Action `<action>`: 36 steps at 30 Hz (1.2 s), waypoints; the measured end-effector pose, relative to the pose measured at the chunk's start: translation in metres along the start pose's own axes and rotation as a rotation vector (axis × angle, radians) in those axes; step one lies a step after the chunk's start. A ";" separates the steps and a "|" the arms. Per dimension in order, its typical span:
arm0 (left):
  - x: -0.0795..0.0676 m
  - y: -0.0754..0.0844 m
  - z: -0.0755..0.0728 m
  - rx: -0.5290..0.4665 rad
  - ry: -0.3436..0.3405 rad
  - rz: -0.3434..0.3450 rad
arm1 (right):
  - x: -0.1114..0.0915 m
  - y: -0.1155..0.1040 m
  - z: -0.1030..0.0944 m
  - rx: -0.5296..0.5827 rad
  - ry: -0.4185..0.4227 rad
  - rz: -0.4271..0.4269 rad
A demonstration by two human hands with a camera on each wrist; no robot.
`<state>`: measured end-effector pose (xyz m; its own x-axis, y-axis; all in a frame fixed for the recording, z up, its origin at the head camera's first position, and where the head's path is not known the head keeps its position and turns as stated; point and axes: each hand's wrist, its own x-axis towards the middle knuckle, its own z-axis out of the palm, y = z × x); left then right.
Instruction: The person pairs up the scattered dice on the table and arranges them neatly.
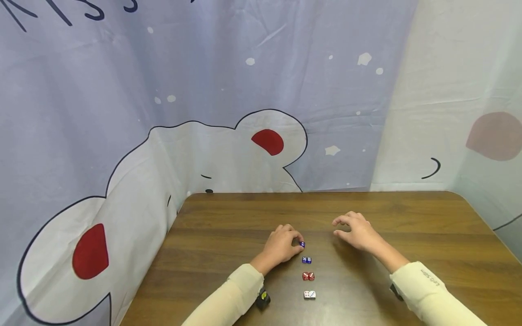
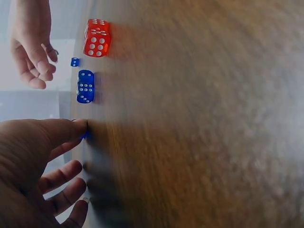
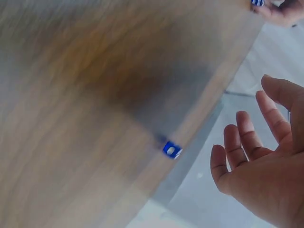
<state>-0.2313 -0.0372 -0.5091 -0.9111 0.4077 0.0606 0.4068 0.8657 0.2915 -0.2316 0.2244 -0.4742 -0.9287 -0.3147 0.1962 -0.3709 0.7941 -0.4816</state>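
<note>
Thumb and forefinger of my left hand (image 1: 281,244) pinch a small blue die (image 1: 302,244) at the table surface; the left wrist view shows just a sliver of it under the fingertips. My right hand (image 1: 356,232) hovers to the right with spread, relaxed fingers, holding nothing. Below it a single blue die (image 3: 172,149) lies on the table, hidden in the head view. Nearer me are a pair of blue dice (image 1: 306,260), a pair of red dice (image 1: 308,276) and a pair of white dice (image 1: 309,295), each pair side by side.
The brown wooden table (image 1: 228,208) meets a printed curtain (image 1: 220,154) along its far edge. Another curtain part hangs on the right, where a dark cord (image 1: 507,222) shows beside the table.
</note>
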 end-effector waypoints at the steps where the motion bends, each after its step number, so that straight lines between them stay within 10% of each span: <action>1: 0.000 0.001 0.000 -0.001 -0.003 -0.001 | 0.000 0.003 -0.002 0.004 0.006 0.001; 36: 0.004 -0.005 0.006 -0.103 -0.001 -0.009 | -0.007 0.100 -0.018 0.045 -0.059 0.114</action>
<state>-0.2365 -0.0380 -0.5160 -0.9144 0.4008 0.0563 0.3898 0.8347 0.3889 -0.2619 0.3148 -0.5085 -0.9629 -0.2550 0.0884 -0.2617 0.8024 -0.5363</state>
